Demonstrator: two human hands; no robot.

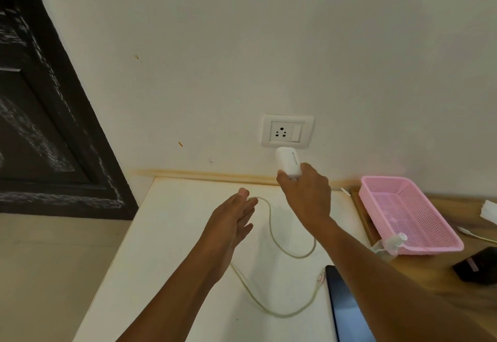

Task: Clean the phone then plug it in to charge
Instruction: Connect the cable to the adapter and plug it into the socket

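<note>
I'm looking down at both hands over the white table now. My right hand is closed around the lower end of the white charger, thumb on one side and fingers wrapped over the other, and the charger's top end sits right under the wall socket, touching or nearly touching the bottom edge of its plate; I can't tell whether the pins are anywhere near the holes. Just left of that hand and a little lower, my left hand is open and loose, fingers stretched toward the wall, holding nothing, with the white cable running just past its fingertips. From there the cable loops down between my two forearms, curls across the table, passes under my left wrist, and swings back round to its free plug end, which lies below my right forearm. That end rests just beside the phone, close to its top corner but not plugged in as far as I can see. The phone lies flat, dark screen up, partly hidden under my right arm. Out to the right of my right hand there's a pink basket on the wooden surface, a small clear bottle leaning against its near corner, and a dark object beyond that.
</note>
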